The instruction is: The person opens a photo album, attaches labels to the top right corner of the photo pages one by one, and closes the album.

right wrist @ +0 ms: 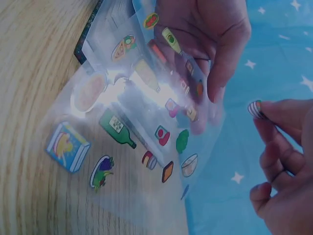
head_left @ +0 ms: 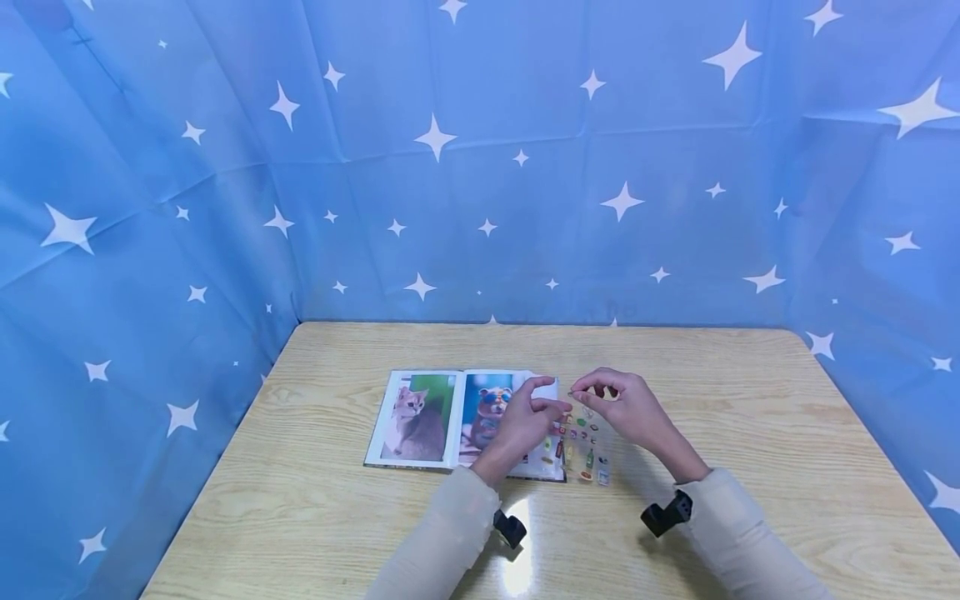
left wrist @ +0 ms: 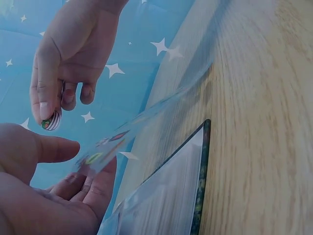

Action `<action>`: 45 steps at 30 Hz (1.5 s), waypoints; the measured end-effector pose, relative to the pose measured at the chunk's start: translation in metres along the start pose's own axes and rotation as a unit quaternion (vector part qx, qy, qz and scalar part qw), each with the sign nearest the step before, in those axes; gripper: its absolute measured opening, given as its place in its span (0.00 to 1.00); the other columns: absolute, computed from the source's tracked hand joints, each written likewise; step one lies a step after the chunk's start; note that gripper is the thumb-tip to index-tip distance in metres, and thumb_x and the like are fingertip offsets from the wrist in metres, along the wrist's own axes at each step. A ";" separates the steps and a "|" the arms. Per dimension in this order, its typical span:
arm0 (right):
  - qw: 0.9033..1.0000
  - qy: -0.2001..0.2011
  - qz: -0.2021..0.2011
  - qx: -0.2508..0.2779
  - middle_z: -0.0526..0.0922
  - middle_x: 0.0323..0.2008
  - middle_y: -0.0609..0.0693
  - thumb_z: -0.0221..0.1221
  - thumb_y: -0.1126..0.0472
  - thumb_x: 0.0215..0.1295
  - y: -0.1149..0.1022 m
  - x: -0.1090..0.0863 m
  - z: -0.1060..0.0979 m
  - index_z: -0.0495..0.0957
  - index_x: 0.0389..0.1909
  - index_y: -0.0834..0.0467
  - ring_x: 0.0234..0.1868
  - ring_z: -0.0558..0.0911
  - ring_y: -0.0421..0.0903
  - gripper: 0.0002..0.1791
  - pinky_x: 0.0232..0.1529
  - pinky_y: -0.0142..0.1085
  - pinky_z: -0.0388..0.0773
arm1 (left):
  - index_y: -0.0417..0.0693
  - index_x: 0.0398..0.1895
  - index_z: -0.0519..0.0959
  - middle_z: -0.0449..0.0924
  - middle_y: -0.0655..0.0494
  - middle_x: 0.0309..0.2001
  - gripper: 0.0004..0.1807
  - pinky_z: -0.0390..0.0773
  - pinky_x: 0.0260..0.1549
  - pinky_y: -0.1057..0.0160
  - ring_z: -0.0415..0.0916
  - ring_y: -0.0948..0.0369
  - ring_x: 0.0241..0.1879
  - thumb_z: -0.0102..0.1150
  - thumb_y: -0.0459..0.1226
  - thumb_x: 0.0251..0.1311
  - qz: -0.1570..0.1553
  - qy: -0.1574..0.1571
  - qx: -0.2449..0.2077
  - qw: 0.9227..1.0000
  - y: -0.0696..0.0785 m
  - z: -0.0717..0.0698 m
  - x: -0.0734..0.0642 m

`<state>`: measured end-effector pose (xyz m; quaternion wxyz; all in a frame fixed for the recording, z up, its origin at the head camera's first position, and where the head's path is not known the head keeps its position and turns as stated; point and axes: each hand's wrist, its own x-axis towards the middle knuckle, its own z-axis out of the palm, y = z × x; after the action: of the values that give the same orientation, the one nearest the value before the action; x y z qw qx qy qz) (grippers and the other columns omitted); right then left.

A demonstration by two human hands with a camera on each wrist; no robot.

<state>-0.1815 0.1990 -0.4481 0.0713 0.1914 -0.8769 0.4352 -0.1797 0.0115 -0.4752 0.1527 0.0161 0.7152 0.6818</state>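
Right grip (head_left: 627,407) pinches a striped sticker (right wrist: 255,109) between its tips — left grip (head_left: 523,423) holds sheet (right wrist: 131,164).

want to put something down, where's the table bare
Bare table lies left of the photo album, behind it up to the curtain, and right of the right sleeve. It's crowded at the album's right side, where the left hand, right hand and sticker sheet cluster.

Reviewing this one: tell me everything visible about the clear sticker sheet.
The sticker sheet is thin, see-through and glossy, plastic by its look, showing glare. Small food-themed stickers dot it, including a green bottle, blue box and white bowl. It slants, one end raised, overlapping the open album's right edge in the head view. The left hand's grip holds the raised end, fingers behind it; whether the far end touches the table is unclear.
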 end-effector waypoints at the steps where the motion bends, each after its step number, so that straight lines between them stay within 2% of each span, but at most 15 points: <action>1: 1.000 0.000 0.002 0.001 0.85 0.33 0.41 0.65 0.62 0.65 0.000 0.000 0.000 0.87 0.37 0.49 0.27 0.71 0.47 0.05 0.28 0.33 0.67 | 0.52 0.67 0.69 0.87 0.57 0.39 0.25 0.84 0.38 0.59 0.84 0.59 0.37 0.57 0.33 0.67 -0.001 0.001 0.001 1.000 0.000 0.000 0.000; 7: 1.000 0.001 0.007 0.002 0.85 0.32 0.42 0.64 0.62 0.66 0.001 0.000 0.000 0.87 0.38 0.50 0.27 0.70 0.46 0.05 0.28 0.33 0.66 | 0.53 0.68 0.68 0.86 0.58 0.42 0.26 0.83 0.42 0.59 0.83 0.60 0.41 0.57 0.35 0.68 -0.010 0.002 0.001 1.000 -0.002 0.003 0.001; 10: 1.000 0.000 0.010 0.001 0.85 0.33 0.42 0.64 0.62 0.66 0.001 -0.001 -0.001 0.86 0.38 0.49 0.27 0.70 0.46 0.05 0.28 0.33 0.66 | 0.51 0.69 0.67 0.86 0.55 0.45 0.27 0.83 0.43 0.59 0.83 0.59 0.43 0.57 0.34 0.67 -0.010 0.001 -0.013 1.000 -0.004 0.006 0.001; 14: 1.000 -0.001 0.013 0.000 0.85 0.33 0.43 0.64 0.62 0.66 0.003 -0.001 -0.001 0.86 0.38 0.50 0.27 0.70 0.45 0.05 0.28 0.33 0.67 | 0.50 0.70 0.67 0.85 0.52 0.48 0.29 0.83 0.42 0.58 0.83 0.58 0.43 0.59 0.34 0.66 -0.011 0.005 -0.020 1.000 -0.006 0.010 0.001; 21: 1.000 0.001 0.012 0.009 0.85 0.34 0.44 0.64 0.63 0.66 0.004 -0.002 -0.001 0.86 0.39 0.51 0.26 0.70 0.43 0.05 0.27 0.33 0.67 | 0.50 0.72 0.64 0.83 0.52 0.49 0.31 0.83 0.44 0.57 0.83 0.56 0.42 0.59 0.34 0.66 -0.021 0.011 -0.014 1.000 -0.006 0.017 0.001; 24: 1.000 0.003 0.015 0.014 0.85 0.34 0.44 0.64 0.63 0.66 0.004 -0.002 -0.001 0.86 0.39 0.52 0.26 0.70 0.43 0.05 0.26 0.33 0.67 | 0.50 0.74 0.61 0.82 0.51 0.52 0.35 0.82 0.47 0.55 0.83 0.56 0.43 0.61 0.35 0.64 -0.023 0.016 0.004 1.000 -0.006 0.020 0.001; 28: 1.000 0.005 0.018 0.017 0.85 0.33 0.44 0.64 0.63 0.66 0.005 -0.002 -0.001 0.86 0.40 0.52 0.26 0.70 0.44 0.05 0.27 0.33 0.67 | 0.53 0.78 0.53 0.79 0.48 0.59 0.43 0.78 0.55 0.50 0.80 0.53 0.53 0.63 0.38 0.61 -0.024 0.016 0.036 0.999 -0.007 0.023 0.000; 32: 1.000 0.009 0.020 0.018 0.85 0.32 0.47 0.64 0.64 0.66 0.006 -0.002 -0.001 0.85 0.41 0.55 0.26 0.70 0.43 0.05 0.27 0.32 0.68 | 0.56 0.80 0.45 0.68 0.44 0.68 0.50 0.72 0.62 0.47 0.70 0.49 0.65 0.63 0.37 0.60 -0.023 -0.014 0.027 0.999 -0.007 0.026 -0.001; 38: 0.999 0.010 0.021 0.024 0.84 0.30 0.50 0.64 0.64 0.65 0.008 -0.002 -0.001 0.85 0.42 0.58 0.25 0.70 0.42 0.06 0.26 0.32 0.68 | 0.64 0.81 0.38 0.55 0.47 0.76 0.53 0.64 0.68 0.48 0.58 0.52 0.74 0.64 0.44 0.62 -0.046 -0.064 0.050 0.996 -0.005 0.026 -0.006; 41: 0.999 0.010 0.021 0.025 0.84 0.30 0.49 0.64 0.63 0.66 0.009 -0.001 -0.001 0.85 0.42 0.58 0.25 0.71 0.42 0.06 0.26 0.32 0.68 | 0.64 0.81 0.37 0.52 0.47 0.77 0.53 0.61 0.70 0.50 0.55 0.53 0.75 0.63 0.45 0.62 -0.047 -0.078 0.066 0.994 -0.004 0.024 -0.007; 45: 0.999 0.010 0.024 0.025 0.84 0.30 0.51 0.64 0.63 0.66 0.010 -0.001 -0.001 0.85 0.42 0.58 0.24 0.71 0.41 0.06 0.26 0.32 0.68 | 0.64 0.81 0.41 0.53 0.48 0.77 0.49 0.61 0.70 0.49 0.55 0.54 0.75 0.61 0.46 0.64 -0.049 -0.079 0.076 0.993 -0.002 0.023 -0.008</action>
<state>-0.1844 0.2057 -0.4552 0.0651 0.1677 -0.8693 0.4604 -0.1660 0.0313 -0.4756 0.2399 0.0464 0.7506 0.6139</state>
